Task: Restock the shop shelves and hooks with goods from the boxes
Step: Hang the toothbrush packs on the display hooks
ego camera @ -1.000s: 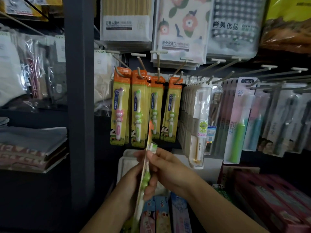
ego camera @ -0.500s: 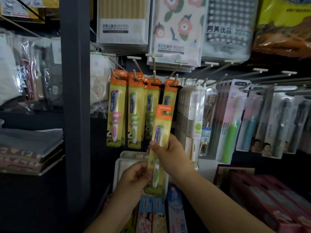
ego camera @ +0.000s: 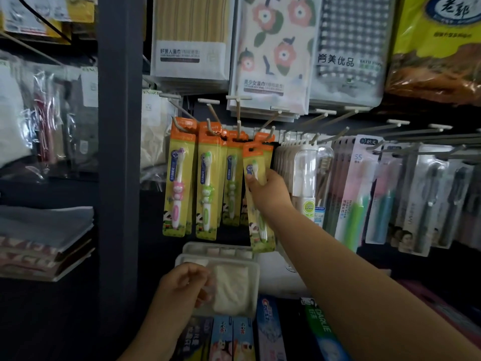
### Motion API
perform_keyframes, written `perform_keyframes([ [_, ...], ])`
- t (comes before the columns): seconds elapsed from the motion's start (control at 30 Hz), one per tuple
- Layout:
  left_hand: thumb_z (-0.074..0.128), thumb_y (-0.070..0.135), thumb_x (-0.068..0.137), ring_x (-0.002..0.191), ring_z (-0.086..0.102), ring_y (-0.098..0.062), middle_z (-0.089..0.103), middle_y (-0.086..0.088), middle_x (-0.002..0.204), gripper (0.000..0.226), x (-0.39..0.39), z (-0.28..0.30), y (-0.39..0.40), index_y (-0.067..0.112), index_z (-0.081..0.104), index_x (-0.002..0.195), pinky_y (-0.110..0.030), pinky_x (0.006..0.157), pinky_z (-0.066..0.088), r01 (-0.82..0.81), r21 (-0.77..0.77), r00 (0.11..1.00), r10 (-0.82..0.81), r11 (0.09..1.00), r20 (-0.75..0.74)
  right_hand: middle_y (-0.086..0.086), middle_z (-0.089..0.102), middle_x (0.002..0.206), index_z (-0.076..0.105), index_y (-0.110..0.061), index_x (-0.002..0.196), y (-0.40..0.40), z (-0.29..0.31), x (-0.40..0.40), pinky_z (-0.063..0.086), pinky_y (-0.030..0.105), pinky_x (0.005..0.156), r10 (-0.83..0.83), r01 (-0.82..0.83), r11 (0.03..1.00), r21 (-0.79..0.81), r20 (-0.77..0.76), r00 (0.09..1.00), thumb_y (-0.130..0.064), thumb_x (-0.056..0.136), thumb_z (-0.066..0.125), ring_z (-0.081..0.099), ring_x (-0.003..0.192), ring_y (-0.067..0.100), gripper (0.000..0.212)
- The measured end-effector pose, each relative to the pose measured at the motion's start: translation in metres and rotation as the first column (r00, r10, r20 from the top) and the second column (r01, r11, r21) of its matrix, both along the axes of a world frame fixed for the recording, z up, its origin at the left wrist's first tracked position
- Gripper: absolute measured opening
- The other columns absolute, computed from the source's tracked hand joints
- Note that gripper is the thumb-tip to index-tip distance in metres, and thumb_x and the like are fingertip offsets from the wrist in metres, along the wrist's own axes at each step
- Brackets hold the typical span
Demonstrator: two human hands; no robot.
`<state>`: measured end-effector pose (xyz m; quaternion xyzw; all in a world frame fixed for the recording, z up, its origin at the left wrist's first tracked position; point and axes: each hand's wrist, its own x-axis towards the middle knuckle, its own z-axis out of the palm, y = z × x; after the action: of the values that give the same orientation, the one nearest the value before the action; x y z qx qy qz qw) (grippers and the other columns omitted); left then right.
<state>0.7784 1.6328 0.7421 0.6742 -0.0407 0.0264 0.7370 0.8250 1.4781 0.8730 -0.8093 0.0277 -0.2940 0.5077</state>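
Holding the yellow-and-orange card toothbrush pack [ego camera: 256,194] just below the thin metal hook [ego camera: 268,131], the right hand [ego camera: 269,195] should lift its hole onto the tip, while the left hand [ego camera: 186,287] hangs low, loosely curled, holding nothing.

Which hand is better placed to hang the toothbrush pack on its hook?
The right. The right hand already grips the toothbrush pack raised just below the hook, where matching packs hang. The left hand sits low by the white tray, holding nothing.
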Motion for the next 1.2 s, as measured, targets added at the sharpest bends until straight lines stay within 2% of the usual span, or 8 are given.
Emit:
perform_keyframes([
  [0.13, 0.052, 0.003, 0.095, 0.059, 0.057, -0.02, 0.069, -0.001, 0.059, 0.017, -0.004, 0.003, 0.006, -0.001, 0.064, 0.084, -0.029, 0.053, 0.04, 0.013, 0.001, 1.0, -0.013, 1.0, -0.005, 0.001, 0.054, 0.132, 0.044, -0.01, 0.139, 0.003, 0.002, 0.003, 0.042, 0.028, 0.089, -0.027, 0.029, 0.999, -0.021, 0.07, 0.997, -0.035, 0.097, 0.053, 0.053, 0.119, 0.025, 0.049],
  [0.3, 0.053, 0.002, 0.095, 0.054, 0.056, -0.018, 0.067, -0.003, 0.063, 0.016, -0.004, 0.002, 0.009, -0.005, 0.064, 0.085, -0.025, 0.047, 0.04, 0.018, 0.0, 1.0, -0.018, 1.0, -0.023, -0.001, 0.054, 0.097, 0.048, -0.008, 0.131, 0.004, 0.009, 0.007, 0.044, 0.029, 0.078, -0.136, 0.104, 0.969, 0.226, 0.132, 0.982, -0.031, 0.097, 0.054, 0.052, 0.088, 0.018, 0.042],
  [0.57, 0.054, 0.003, 0.094, 0.045, 0.055, -0.013, 0.067, -0.004, 0.058, 0.016, -0.001, -0.006, 0.008, -0.004, 0.064, 0.084, -0.026, 0.048, 0.04, 0.035, -0.001, 0.997, -0.035, 0.999, -0.07, 0.017, 0.054, 0.128, 0.041, -0.003, 0.136, 0.001, -0.019, 0.023, 0.041, 0.036, 0.089, -0.101, 0.153, 0.956, 0.25, -0.211, 0.972, -0.059, 0.096, 0.034, 0.053, 0.117, 0.033, 0.069],
  [0.83, 0.055, 0.011, 0.095, 0.068, 0.06, -0.021, 0.068, -0.008, 0.075, 0.016, -0.009, -0.027, -0.007, 0.006, 0.067, 0.084, -0.026, 0.058, 0.044, 0.007, 0.078, 0.997, -0.001, 0.997, -0.072, 0.012, 0.062, 0.106, 0.056, -0.003, 0.116, -0.008, -0.132, 0.002, 0.047, 0.045, 0.097, 0.054, 0.063, 0.96, 0.272, -0.401, 0.915, -0.049, 0.098, 0.039, 0.06, 0.105, 0.033, 0.052],
  [0.93, 0.056, 0.017, 0.095, 0.071, 0.061, -0.019, 0.068, -0.004, 0.078, 0.015, -0.011, -0.039, -0.016, 0.012, 0.067, 0.086, -0.026, 0.058, 0.045, 0.02, 0.113, 0.997, -0.012, 0.993, -0.071, 0.002, 0.061, 0.092, 0.056, -0.012, 0.108, -0.019, -0.172, -0.033, 0.053, 0.033, 0.08, 0.094, 0.036, 0.943, 0.33, -0.371, 0.924, -0.038, 0.099, 0.045, 0.062, 0.087, 0.019, 0.03],
  [1.07, 0.059, 0.015, 0.093, 0.079, 0.067, -0.018, 0.07, -0.005, 0.085, 0.011, -0.013, -0.058, -0.027, 0.013, 0.068, 0.086, -0.035, 0.078, 0.055, -0.006, 0.118, 0.999, 0.012, 0.993, -0.043, -0.003, 0.064, 0.087, 0.057, -0.027, 0.093, -0.053, -0.205, -0.095, 0.054, 0.03, 0.073, 0.009, 0.054, 0.968, 0.243, -0.251, 0.968, -0.032, 0.095, 0.054, 0.064, 0.082, 0.014, 0.007],
  [1.13, 0.057, 0.01, 0.093, 0.06, 0.063, 0.0, 0.07, 0.001, 0.076, 0.011, -0.021, -0.062, -0.039, 0.011, 0.065, 0.085, -0.014, 0.059, 0.052, -0.009, 0.091, 1.0, 0.009, 0.996, -0.001, -0.004, 0.066, 0.084, 0.057, -0.031, 0.092, -0.073, -0.209, -0.131, 0.054, 0.03, 0.072, -0.07, 0.111, 0.966, 0.236, -0.177, 0.982, -0.028, 0.095, 0.055, 0.066, 0.079, 0.011, 0.005],
  [1.2, 0.056, 0.009, 0.094, 0.051, 0.059, 0.003, 0.07, 0.002, 0.072, 0.016, -0.031, -0.065, -0.056, 0.015, 0.063, 0.081, -0.014, 0.053, 0.049, 0.012, 0.054, 0.999, -0.014, 0.998, 0.041, -0.003, 0.067, 0.081, 0.058, -0.029, 0.095, -0.092, -0.205, -0.17, 0.052, 0.025, 0.066, -0.147, 0.167, 0.955, 0.245, -0.099, 0.984, -0.027, 0.095, 0.054, 0.065, 0.071, 0.007, 0.004],
])
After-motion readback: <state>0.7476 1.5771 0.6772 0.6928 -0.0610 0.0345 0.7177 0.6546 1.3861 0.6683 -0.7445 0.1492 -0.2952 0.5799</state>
